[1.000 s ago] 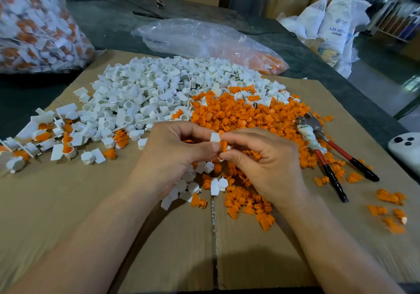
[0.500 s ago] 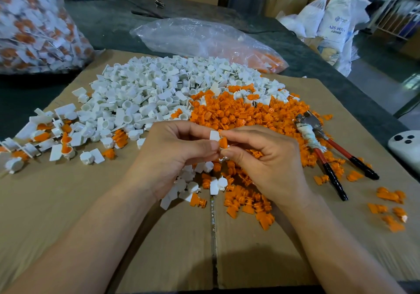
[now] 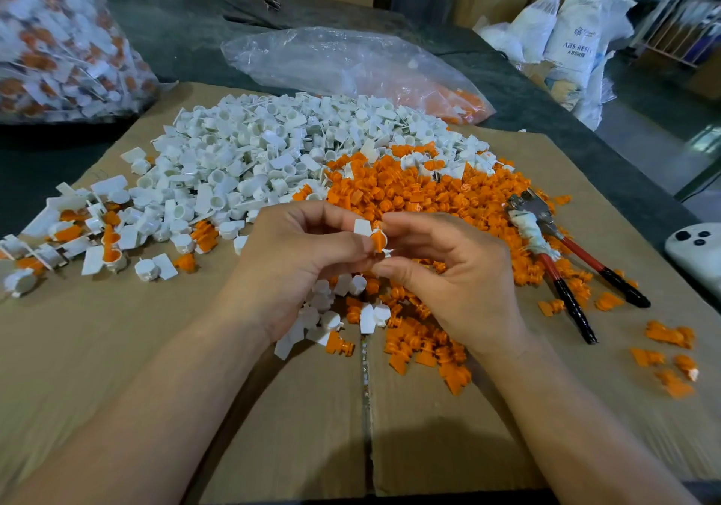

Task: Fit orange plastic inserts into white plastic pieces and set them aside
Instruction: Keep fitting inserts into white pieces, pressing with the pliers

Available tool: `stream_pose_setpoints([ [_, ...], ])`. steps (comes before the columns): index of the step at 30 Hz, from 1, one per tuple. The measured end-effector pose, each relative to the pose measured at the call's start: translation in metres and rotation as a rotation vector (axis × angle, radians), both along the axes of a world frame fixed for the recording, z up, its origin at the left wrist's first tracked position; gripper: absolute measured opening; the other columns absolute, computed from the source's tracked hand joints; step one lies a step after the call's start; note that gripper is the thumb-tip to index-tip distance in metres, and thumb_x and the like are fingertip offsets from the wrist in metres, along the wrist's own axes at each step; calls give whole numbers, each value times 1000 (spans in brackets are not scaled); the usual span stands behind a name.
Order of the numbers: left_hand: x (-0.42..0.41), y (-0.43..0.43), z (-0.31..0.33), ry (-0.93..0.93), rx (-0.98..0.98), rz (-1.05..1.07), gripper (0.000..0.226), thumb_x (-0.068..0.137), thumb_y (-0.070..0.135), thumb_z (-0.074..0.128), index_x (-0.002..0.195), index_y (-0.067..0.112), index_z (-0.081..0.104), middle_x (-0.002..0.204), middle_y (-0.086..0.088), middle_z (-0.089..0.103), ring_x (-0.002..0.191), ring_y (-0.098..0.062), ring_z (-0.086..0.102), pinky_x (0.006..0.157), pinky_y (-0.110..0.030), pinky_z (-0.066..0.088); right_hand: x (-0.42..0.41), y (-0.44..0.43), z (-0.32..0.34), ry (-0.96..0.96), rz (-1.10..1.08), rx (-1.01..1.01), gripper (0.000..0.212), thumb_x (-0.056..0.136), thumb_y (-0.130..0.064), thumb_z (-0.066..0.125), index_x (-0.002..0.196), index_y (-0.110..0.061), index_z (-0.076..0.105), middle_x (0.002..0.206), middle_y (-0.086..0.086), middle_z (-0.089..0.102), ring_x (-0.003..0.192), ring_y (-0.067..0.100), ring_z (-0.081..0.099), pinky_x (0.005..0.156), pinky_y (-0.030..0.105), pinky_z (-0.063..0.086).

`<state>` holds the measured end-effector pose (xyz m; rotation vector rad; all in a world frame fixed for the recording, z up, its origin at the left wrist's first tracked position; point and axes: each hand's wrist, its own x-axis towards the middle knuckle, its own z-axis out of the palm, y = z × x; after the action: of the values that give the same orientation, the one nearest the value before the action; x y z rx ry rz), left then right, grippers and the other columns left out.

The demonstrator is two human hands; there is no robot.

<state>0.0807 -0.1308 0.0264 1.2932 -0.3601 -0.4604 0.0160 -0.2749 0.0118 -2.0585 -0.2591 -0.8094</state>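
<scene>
Hands, left (image 3: 296, 266) and right (image 3: 448, 270), pinch white piece (image 3: 363, 228) holding orange insert (image 3: 377, 241).

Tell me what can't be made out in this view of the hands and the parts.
Head view: how deep the orange insert sits in the white piece; fingertips of the left hand and right hand cover the joint.
Head view: the white device at the right, cut off by the frame edge.

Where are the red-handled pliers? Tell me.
In the head view the pliers lie on the cardboard, right of the right hand, at the right edge of the orange insert pile, handles pointing toward the person.
</scene>
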Motion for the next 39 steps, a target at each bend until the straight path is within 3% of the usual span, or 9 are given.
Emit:
stream_pose_setpoints([
  [3,0,0,0,5,-3,18,10,45,12,72,55,12,71,60,-7,68,56,-18,68,55,-21,54,0,0,1,24,3,68,39,67,-20,74,100,-32,57,92,-13,64,85,3,65,73,16,52],
  [9,-1,-1,1,-6,30,26,9,45,12,72,54,12,69,59,-9,67,55,-19,67,55,-21,55,1,-1,1,-41,30,-35,35,70,-15,72,103,-18,60,91,-12,61,84,5,62,72,14,50],
  [16,-2,-2,2,-14,85,26,15,68,-10,69,62,3,65,57,-8,65,52,-17,66,53,-20,54,2,-3,1,-46,39,-60,30,72,-14,71,100,-18,62,88,-12,61,81,3,61,72,16,50],
  [24,-4,-3,3,3,83,36,20,67,-10,70,56,7,65,55,-6,64,50,-15,64,50,-18,52,1,-2,2,-26,23,-46,24,72,-18,71,95,-21,64,86,-13,62,78,5,64,71,22,54],
  [34,-2,-1,4,60,26,21,7,51,4,72,55,6,67,62,-11,68,56,-20,67,53,-20,54,1,-1,1,45,0,56,40,68,-27,71,105,-28,57,92,-8,65,84,4,66,74,18,53],
  [39,-2,-1,5,69,49,20,16,63,-7,71,55,7,67,61,-10,67,54,-19,66,52,-19,54,1,-1,0,47,9,53,37,69,-18,72,104,-22,60,90,-8,65,82,5,66,72,20,54],
])
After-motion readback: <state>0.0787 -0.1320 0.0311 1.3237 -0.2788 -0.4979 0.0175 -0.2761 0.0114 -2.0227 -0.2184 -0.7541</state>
